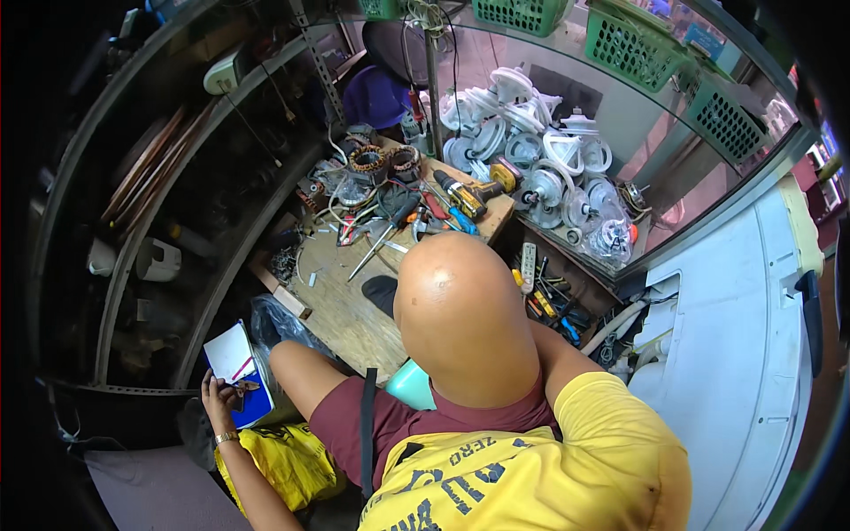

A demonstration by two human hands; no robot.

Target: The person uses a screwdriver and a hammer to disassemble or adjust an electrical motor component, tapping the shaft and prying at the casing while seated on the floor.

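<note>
At the lower left my left hand, with a watch band at its wrist, is closed beside an open notebook with white pages. A small brown thing shows at its fingertips, over a blue surface; I cannot make out what it is. A red pen lies on the page. My right arm reaches down behind my raised knee, which hides my right hand.
A wooden board bears a yellow-black cordless drill, a long screwdriver and copper-wound stators. White plastic parts pile up at the back right. Metal shelving stands left; a white panel stands right.
</note>
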